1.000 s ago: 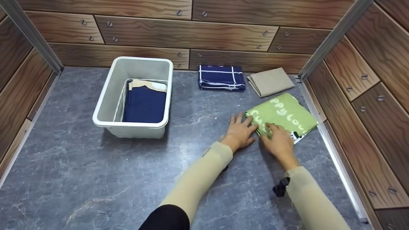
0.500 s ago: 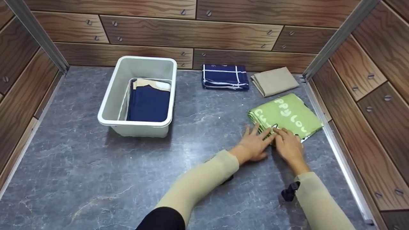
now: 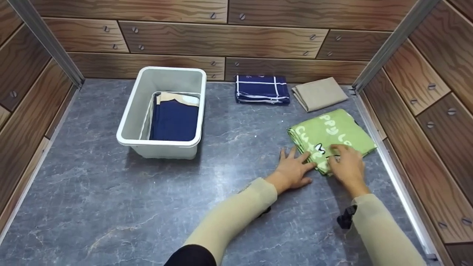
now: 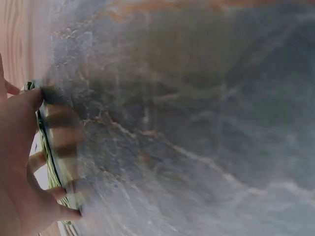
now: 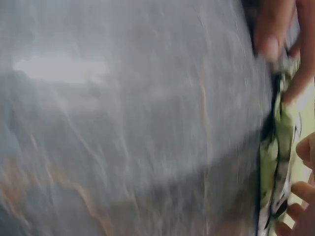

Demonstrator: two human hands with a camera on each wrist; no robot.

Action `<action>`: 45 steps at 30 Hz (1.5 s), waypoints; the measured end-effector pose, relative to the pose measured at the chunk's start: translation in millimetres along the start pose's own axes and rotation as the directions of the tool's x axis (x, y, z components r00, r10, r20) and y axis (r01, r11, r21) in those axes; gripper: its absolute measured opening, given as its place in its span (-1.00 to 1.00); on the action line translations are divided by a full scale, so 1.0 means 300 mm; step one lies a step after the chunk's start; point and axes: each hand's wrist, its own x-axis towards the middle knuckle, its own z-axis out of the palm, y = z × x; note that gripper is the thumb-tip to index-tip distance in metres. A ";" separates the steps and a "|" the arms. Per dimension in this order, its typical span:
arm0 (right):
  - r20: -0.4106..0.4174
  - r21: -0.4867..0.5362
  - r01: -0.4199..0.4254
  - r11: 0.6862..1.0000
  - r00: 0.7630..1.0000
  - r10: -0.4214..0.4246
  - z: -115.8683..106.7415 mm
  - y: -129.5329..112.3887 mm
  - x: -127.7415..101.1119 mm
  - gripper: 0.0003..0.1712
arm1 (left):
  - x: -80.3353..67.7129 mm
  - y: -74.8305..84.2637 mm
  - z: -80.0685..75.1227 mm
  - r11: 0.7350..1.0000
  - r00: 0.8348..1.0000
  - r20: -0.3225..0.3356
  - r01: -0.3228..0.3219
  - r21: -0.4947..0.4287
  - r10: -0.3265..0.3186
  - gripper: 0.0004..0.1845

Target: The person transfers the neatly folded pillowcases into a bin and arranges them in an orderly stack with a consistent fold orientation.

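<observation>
A folded green cloth with white lettering [image 3: 330, 138] lies flat at the right side of the grey bench [image 3: 147, 199], close to the right wall. The right hand [image 3: 345, 165] rests on its near corner, fingers bent down onto the fabric; whether they pinch it cannot be told. The left hand [image 3: 293, 170] lies open and flat on the bench, fingertips touching the cloth's near left edge. The cloth looks already folded but not yet lifted. Farther back, a folded navy cloth with white lines [image 3: 262, 89] and a folded tan cloth [image 3: 319, 94] also wait on the bench. At the far left, a white bin [image 3: 162, 142] already holds one folded navy piece [image 3: 174, 120]. Compared with a second ago, both hands have shifted slightly right, the right hand now farther onto the cloth.
</observation>
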 end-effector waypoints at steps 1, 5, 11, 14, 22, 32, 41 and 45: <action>0.003 0.002 -0.010 1.000 1.000 0.010 -0.007 0.017 0.004 -0.47 | -0.003 0.001 0.002 1.000 1.000 -0.002 0.001 -0.003 -0.001 -0.33; 0.090 0.001 -0.051 0.999 0.995 0.051 -0.027 0.078 0.002 -0.33 | -0.017 0.004 0.012 1.000 1.000 -0.012 0.003 -0.015 -0.004 -0.35; 0.191 0.012 -0.047 0.999 0.981 0.043 -0.014 0.100 -0.022 -0.29 | -0.027 0.016 0.005 0.999 1.000 -0.030 0.007 0.037 -0.005 -0.33; 0.156 0.010 -0.045 0.999 0.987 0.043 -0.003 0.080 -0.025 -0.31 | -0.029 0.031 -0.003 0.996 0.999 -0.046 -0.009 0.086 0.013 -0.29; 0.180 -0.103 -0.049 0.993 0.981 0.067 0.007 -0.001 -0.022 -0.23 | -0.034 0.010 -0.001 0.990 0.998 -0.039 -0.035 0.135 0.040 -0.25; 0.125 -0.127 0.012 0.992 0.992 0.004 0.022 -0.041 -0.024 -0.21 | -0.053 -0.086 0.009 0.994 0.999 -0.037 -0.024 0.104 0.028 -0.25; 0.043 -0.069 0.195 0.978 0.980 -0.192 0.039 0.018 -0.014 -0.25 | -0.091 -0.217 -0.009 0.996 0.997 -0.066 0.033 0.085 -0.027 -0.25; 0.035 -0.051 0.267 0.962 0.963 -0.266 0.050 0.023 -0.013 -0.28 | -0.113 -0.279 -0.015 0.996 0.994 -0.082 0.071 0.060 -0.066 -0.25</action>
